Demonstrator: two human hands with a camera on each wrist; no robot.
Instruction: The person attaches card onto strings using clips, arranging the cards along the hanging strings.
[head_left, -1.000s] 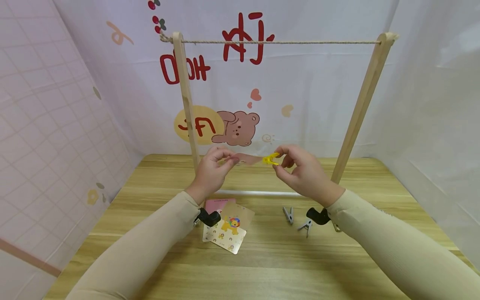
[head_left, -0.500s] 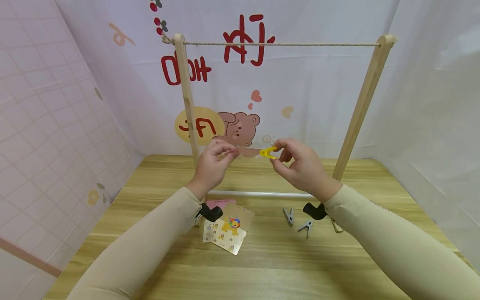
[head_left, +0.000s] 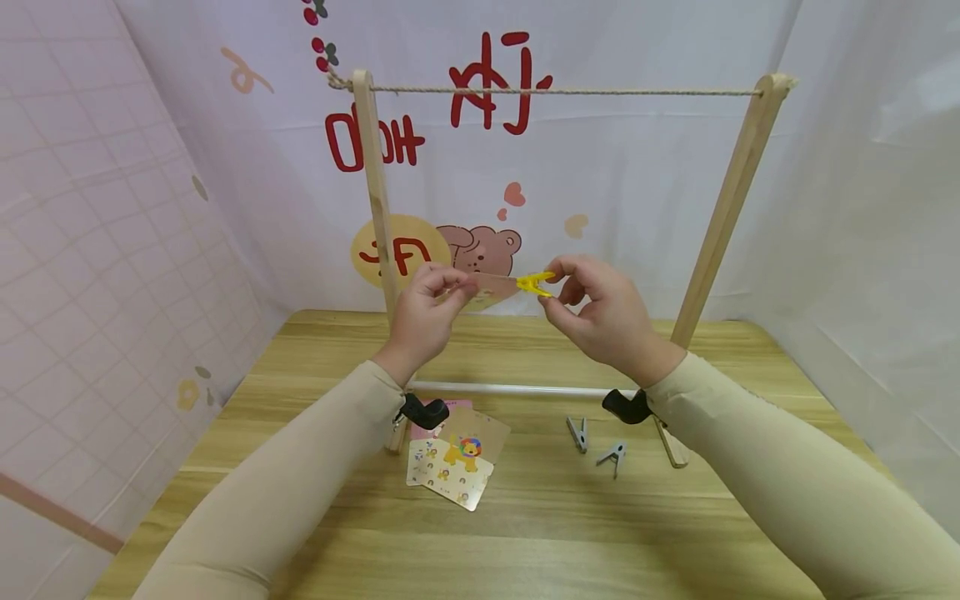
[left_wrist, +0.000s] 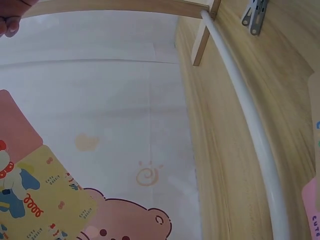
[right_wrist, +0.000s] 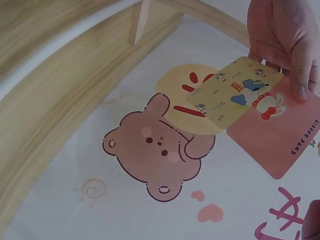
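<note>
Card (head_left: 497, 287) and yellow clothespin (head_left: 532, 283) held up, lower than the rope (head_left: 570, 92)
Forearms (head_left: 315, 467) slant inward — the left hand (head_left: 426, 317) pinches the card's left end, the right hand (head_left: 602, 315) pinches the clothespin's handles, its tip at the card's right end.

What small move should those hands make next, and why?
Probably lift the pink-and-yellow rabbit card to the beige twisted rope: the left hand holds it below that rope, the right hand pinches a yellow clothespin at the card's edge.
</note>
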